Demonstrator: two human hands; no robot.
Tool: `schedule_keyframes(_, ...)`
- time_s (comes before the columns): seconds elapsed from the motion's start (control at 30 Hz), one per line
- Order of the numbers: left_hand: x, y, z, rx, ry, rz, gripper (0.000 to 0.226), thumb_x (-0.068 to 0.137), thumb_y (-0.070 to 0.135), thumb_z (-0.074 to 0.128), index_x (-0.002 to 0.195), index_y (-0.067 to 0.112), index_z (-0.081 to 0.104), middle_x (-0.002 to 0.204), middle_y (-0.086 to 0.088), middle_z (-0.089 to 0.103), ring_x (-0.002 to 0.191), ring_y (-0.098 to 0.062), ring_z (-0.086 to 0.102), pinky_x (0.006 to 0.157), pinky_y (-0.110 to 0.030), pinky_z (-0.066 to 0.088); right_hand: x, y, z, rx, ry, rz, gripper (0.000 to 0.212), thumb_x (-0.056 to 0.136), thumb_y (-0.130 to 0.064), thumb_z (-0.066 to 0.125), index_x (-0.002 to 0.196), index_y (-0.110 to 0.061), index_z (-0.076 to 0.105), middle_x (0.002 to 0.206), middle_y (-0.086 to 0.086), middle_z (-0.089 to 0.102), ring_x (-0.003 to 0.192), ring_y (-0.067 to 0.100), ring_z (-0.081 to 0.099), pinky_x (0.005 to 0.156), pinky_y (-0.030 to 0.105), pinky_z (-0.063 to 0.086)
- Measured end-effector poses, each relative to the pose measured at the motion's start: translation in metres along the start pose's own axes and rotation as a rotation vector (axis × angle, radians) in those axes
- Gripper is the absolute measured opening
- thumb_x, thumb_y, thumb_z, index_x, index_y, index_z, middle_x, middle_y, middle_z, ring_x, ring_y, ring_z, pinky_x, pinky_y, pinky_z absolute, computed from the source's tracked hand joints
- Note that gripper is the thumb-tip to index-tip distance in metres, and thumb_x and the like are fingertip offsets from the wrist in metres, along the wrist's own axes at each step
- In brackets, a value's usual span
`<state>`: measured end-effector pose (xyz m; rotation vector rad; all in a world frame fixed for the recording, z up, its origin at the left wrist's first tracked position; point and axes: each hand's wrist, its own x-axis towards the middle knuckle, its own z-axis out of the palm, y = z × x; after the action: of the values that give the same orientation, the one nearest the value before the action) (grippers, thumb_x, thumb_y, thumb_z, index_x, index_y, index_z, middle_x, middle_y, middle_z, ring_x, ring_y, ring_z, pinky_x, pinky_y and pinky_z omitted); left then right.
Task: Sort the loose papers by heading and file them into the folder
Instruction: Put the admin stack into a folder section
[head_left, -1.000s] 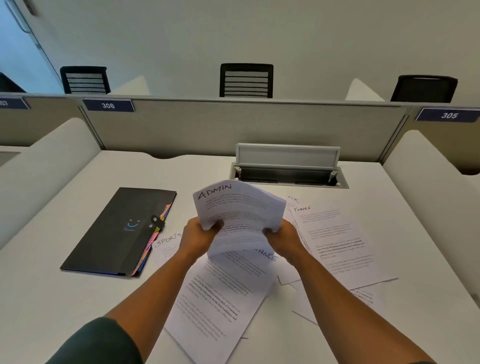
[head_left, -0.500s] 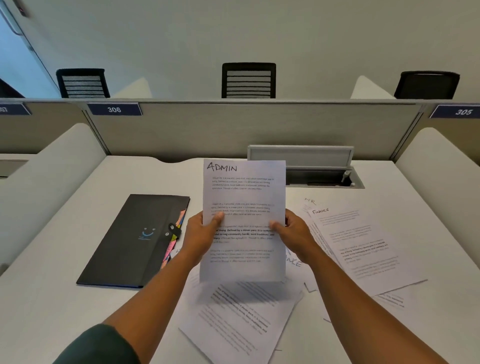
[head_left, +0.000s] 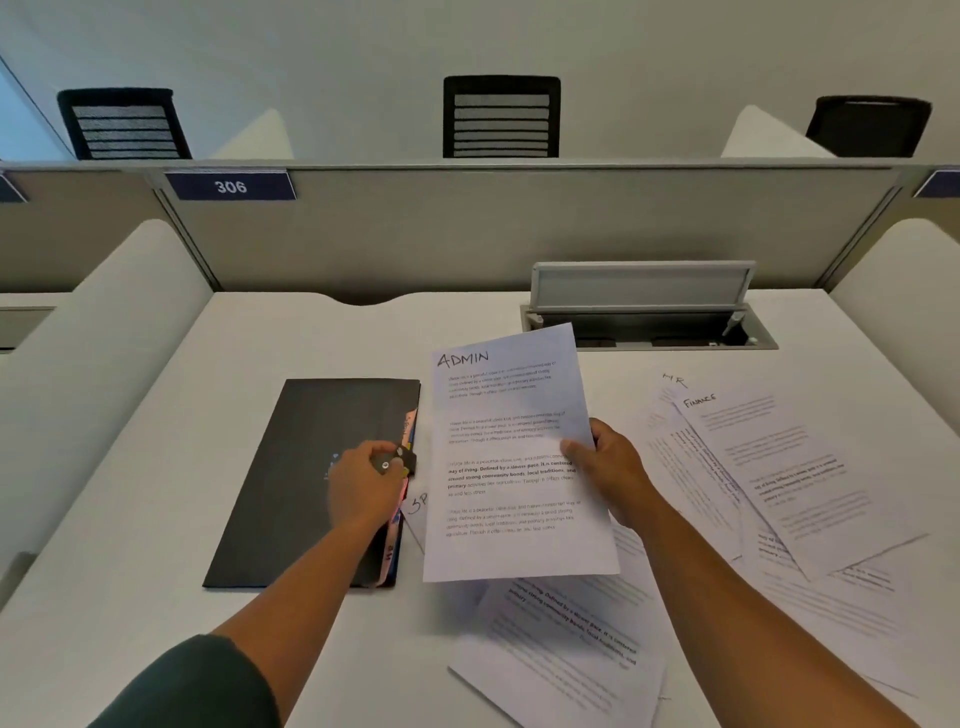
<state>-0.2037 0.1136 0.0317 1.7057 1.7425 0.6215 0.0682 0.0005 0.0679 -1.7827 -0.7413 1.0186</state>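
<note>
My right hand holds up a sheet headed ADMIN by its right edge, thumb on the front. My left hand rests on the closed black folder lying at the left and pinches its snap tab at the folder's right edge, where coloured dividers stick out. Loose papers lie on the desk: one headed FINANCE over one headed HR at the right, another sheet below the held page, and one starting "SP" mostly hidden beside the folder.
The white desk is bounded by a grey partition at the back and white side dividers. An open cable tray with a raised lid sits at the back right. Black chairs stand beyond the partition.
My left hand let go of the ADMIN sheet and moved left onto the folder's snap tab. The sheet now hangs from my right hand alone, shifted slightly right.
</note>
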Motion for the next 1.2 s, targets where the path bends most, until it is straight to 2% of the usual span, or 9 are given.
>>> schedule_keyframes(0.1,0.010,-0.020,-0.004,0.241,-0.003,0.033,0.043,0.082,0.035,0.073,0.122,0.024,0.060,0.124,-0.007,0.059,0.117,-0.026,0.052,0.094,-0.044,0.049,0.001,0.003,0.007,0.009,0.020,0.027,0.029,0.094,-0.017,0.059,0.123,-0.016,0.059,0.113,0.003,0.068,0.096,0.022,0.067,0.078,0.032,0.055)
schedule_keyframes(0.2,0.017,-0.032,-0.001,0.382,-0.087,0.017,0.063,0.079,0.045,0.074,0.132,0.023,0.049,0.137,-0.011,0.048,0.135,-0.031,0.037,0.109,-0.054,0.036,0.003,0.005,0.014,-0.007,0.032,0.051,0.028,0.095,-0.017,0.058,0.123,-0.017,0.058,0.113,0.003,0.068,0.094,0.020,0.066,0.069,0.027,0.052)
schedule_keyframes(0.4,0.025,-0.043,0.007,0.503,-0.247,0.057,0.075,0.081,0.050,0.069,0.143,0.027,0.034,0.154,-0.007,0.033,0.150,-0.030,0.012,0.113,-0.068,0.016,0.010,0.007,0.023,-0.021,0.057,0.067,0.029,0.095,-0.016,0.058,0.124,-0.015,0.058,0.114,0.003,0.067,0.093,0.019,0.066,0.067,0.025,0.051)
schedule_keyframes(0.53,0.026,-0.040,0.006,0.482,-0.308,0.046,0.083,0.077,0.049,0.074,0.146,0.027,0.031,0.151,-0.005,0.036,0.144,-0.028,0.029,0.112,-0.067,0.024,0.010,0.009,0.027,-0.026,0.056,0.074,0.029,0.095,-0.017,0.058,0.124,-0.016,0.058,0.114,0.002,0.067,0.092,0.019,0.066,0.069,0.027,0.052)
schedule_keyframes(0.73,0.026,-0.040,0.003,0.412,-0.326,0.019,0.076,0.081,0.037,0.072,0.144,0.023,0.031,0.146,-0.008,0.040,0.131,-0.031,0.046,0.105,-0.061,0.040,0.011,0.015,0.029,0.013,0.065,0.093,0.028,0.094,-0.015,0.059,0.123,-0.017,0.058,0.115,0.004,0.067,0.098,0.024,0.066,0.081,0.036,0.055)
schedule_keyframes(0.87,0.024,-0.031,-0.001,0.407,-0.369,0.080,0.046,0.089,0.024,0.061,0.126,0.019,0.034,0.128,-0.009,0.048,0.097,-0.024,0.060,0.080,-0.037,0.054,0.009,0.013,0.031,0.034,0.063,0.089,0.025,0.095,-0.014,0.058,0.119,-0.020,0.059,0.111,0.000,0.067,0.094,0.017,0.065,0.069,0.027,0.052)
schedule_keyframes(0.93,0.022,-0.025,-0.003,0.470,-0.379,0.115,0.034,0.092,0.016,0.054,0.116,0.020,0.031,0.118,-0.009,0.050,0.084,-0.023,0.062,0.069,-0.035,0.054,0.008,0.012,0.033,0.025,0.061,0.077,0.026,0.095,-0.015,0.057,0.121,-0.019,0.058,0.111,-0.001,0.067,0.094,0.017,0.065,0.069,0.026,0.051)
schedule_keyframes(1.1,0.016,-0.015,-0.013,0.803,-0.382,0.255,0.032,0.098,0.019,0.049,0.129,0.012,0.042,0.143,-0.017,0.040,0.099,-0.033,0.066,0.079,-0.040,0.058,0.008,0.012,0.039,0.010,0.048,0.068,0.028,0.095,-0.016,0.057,0.123,-0.017,0.058,0.112,-0.001,0.066,0.097,0.019,0.065,0.069,0.024,0.050)
schedule_keyframes(1.2,0.012,-0.010,-0.019,0.945,-0.308,0.277,0.027,0.098,0.026,0.049,0.122,0.013,0.054,0.136,-0.013,0.049,0.094,-0.025,0.067,0.076,-0.032,0.054,0.008,0.012,0.042,0.017,0.040,0.065,0.028,0.095,-0.016,0.056,0.123,-0.017,0.058,0.112,0.000,0.066,0.096,0.018,0.065,0.070,0.025,0.051)
